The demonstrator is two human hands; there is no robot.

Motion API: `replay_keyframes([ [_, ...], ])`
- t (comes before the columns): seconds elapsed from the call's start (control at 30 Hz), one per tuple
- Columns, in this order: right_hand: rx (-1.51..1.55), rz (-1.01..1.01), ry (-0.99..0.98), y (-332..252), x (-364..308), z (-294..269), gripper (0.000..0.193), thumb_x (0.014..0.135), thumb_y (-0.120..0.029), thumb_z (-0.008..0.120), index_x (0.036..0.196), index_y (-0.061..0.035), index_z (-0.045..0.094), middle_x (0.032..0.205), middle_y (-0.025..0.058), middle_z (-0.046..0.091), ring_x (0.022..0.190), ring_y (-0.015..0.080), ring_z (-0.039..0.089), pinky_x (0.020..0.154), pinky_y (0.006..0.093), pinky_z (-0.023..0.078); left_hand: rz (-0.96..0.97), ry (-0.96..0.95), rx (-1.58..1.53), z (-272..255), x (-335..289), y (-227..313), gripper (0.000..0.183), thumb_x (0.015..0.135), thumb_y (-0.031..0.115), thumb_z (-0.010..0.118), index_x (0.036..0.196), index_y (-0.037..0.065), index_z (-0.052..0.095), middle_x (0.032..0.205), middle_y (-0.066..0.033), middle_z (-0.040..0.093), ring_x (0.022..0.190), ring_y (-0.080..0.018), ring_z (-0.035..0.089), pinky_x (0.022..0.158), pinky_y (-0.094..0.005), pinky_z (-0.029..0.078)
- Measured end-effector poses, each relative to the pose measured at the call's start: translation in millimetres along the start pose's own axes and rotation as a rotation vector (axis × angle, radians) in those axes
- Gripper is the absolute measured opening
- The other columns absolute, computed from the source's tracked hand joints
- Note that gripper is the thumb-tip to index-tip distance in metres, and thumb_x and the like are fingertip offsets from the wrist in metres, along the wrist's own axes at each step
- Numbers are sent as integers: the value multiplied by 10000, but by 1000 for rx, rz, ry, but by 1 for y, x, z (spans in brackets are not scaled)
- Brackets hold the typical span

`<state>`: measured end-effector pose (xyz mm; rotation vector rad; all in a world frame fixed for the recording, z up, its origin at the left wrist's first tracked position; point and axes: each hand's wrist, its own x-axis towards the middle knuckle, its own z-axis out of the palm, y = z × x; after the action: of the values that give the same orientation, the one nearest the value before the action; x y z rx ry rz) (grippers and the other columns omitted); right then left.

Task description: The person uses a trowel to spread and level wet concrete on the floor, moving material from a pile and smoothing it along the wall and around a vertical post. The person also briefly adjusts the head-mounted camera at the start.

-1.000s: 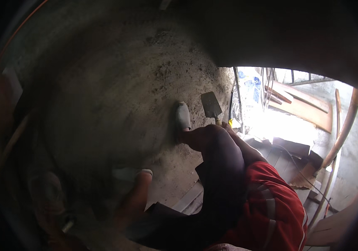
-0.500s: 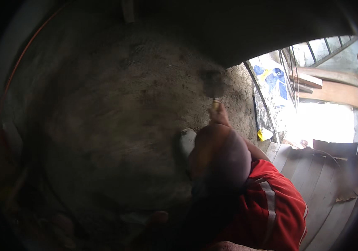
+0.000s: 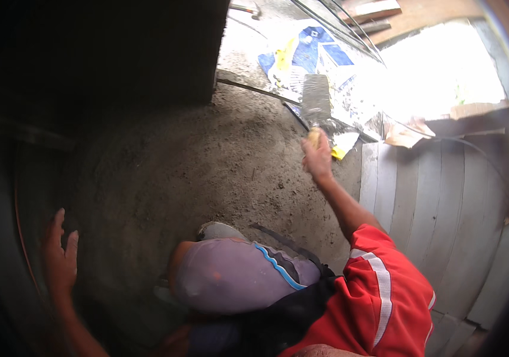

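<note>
1. Reaching in from the lower edge, a red sleeve (image 3: 379, 285) with a white stripe is seen; beside it, a bent leg is covered by pale purplish shorts (image 3: 225, 276).
2. On the shadowed left side, the left hand (image 3: 61, 256) is raised, its fingers spread wide.
3. Beyond the leg, a rough grey-brown floor (image 3: 230, 172) is strewn with dark crumbs.
4. To the right, grey planks (image 3: 427, 196) are laid side by side.
5. By the right hand (image 3: 320, 157), a trowel (image 3: 316, 98) is gripped around its pale handle, the flat grey blade being pointed away from the body.
6. Behind the blade, a blue, white and yellow plastic sheet (image 3: 308, 50) is partly hidden; whether it is touched cannot be told.
</note>
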<state>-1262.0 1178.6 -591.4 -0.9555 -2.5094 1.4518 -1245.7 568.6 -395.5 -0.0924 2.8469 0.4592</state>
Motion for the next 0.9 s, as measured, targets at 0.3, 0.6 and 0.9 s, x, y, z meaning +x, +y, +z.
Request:
replay_keyframes([
  [0.3,-450,321,315,167,126,-193,455,886,-197,746,1247,-40,517,906,154,672,508,272,626,427,369,527,174,-281,167,59,50,34,521,936,99,684,1428,13,535,1380,-213,601,1172,-375,645,987,-419,524],
  [0.6,29,434,41,106,87,-169,344,963,-200,690,1205,-144,453,702,16,520,443,115,489,349,314,438,82,-326,140,69,8,33,545,940,164,694,1445,33,535,1419,-198,586,1301,-365,569,1068,-426,474],
  [0.9,-118,265,-244,-44,17,-52,707,977,-278,680,1549,-90,309,862,91,583,471,84,488,326,227,429,-72,-388,57,96,-8,-15,588,960,211,685,1494,60,490,1470,-190,550,1352,-367,532,1100,-444,458],
])
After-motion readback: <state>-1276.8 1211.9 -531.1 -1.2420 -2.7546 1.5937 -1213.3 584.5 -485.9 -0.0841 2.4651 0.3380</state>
